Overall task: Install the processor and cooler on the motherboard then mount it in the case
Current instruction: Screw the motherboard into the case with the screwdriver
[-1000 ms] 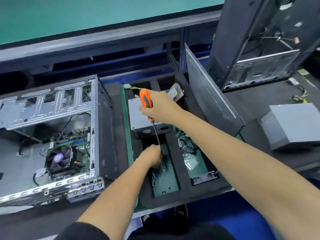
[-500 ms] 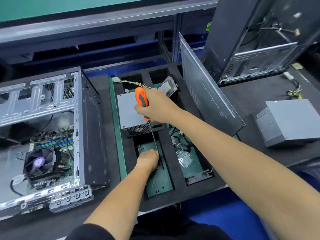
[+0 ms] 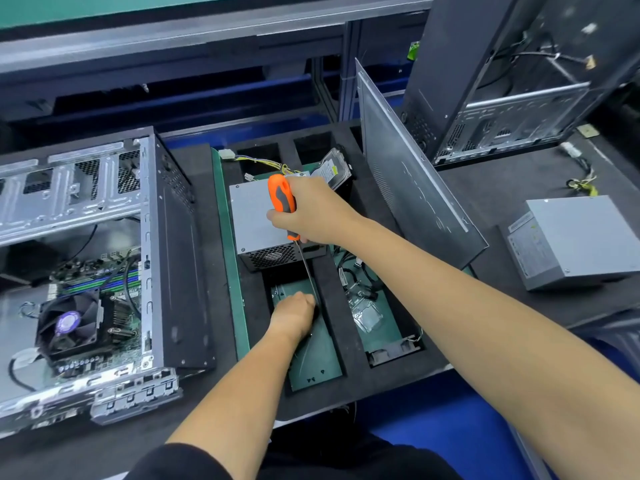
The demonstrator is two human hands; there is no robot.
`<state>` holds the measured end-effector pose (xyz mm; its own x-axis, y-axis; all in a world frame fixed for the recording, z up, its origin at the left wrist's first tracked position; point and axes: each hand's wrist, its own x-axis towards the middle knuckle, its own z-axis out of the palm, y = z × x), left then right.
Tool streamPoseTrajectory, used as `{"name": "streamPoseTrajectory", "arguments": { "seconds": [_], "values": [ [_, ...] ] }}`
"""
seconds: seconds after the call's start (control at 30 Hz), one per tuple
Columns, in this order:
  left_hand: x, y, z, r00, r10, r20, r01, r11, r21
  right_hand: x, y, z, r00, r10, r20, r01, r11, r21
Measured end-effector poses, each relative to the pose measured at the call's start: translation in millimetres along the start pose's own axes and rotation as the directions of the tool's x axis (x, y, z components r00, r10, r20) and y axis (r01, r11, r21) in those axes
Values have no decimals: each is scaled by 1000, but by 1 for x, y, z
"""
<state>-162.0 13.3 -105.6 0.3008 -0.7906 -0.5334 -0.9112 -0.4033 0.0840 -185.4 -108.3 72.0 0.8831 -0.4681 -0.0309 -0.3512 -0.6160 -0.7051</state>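
Observation:
The open case [image 3: 166, 254] lies on its side at the left. Inside it sits the motherboard [image 3: 104, 282] with the black fan cooler [image 3: 69, 323] mounted on it. My right hand [image 3: 318, 213] grips the orange-handled screwdriver [image 3: 282, 199] above the foam tray [image 3: 346, 382], its shaft pointing down. The tip ends beside my left hand [image 3: 292, 315]. That hand reaches into the tray's middle compartment [image 3: 311, 368] with its fingers curled downward. What the fingers touch or hold is hidden.
In the tray lie a grey power supply [image 3: 249, 216], a hard drive [image 3: 332, 168] and a clear plastic part with cables [image 3: 369, 317]. A side panel [image 3: 408, 181] leans at the tray's right. Farther right are a second power supply [image 3: 575, 237] and an upright case [image 3: 502, 81].
My head has turned, so the case has slid to the left in the view. Both hands keep nearly the same pose over the tray compartment.

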Motion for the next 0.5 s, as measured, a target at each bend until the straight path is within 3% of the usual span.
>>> {"name": "streamPoseTrajectory", "arguments": {
  "seconds": [0.3,0.37,0.5],
  "values": [
    [-6,-2,-9,999,-32,29,34,998,-55,-1,-1,1,1000,-18,3,18,1000,7],
    [-7,-2,-13,992,38,122,-16,985,-174,-2,-1,0,1000,-17,11,17,1000,25],
    [-15,4,-13,900,217,379,-71,929,-363,-1,1,1,1000,-21,15,20,999,32]
  ]
}}
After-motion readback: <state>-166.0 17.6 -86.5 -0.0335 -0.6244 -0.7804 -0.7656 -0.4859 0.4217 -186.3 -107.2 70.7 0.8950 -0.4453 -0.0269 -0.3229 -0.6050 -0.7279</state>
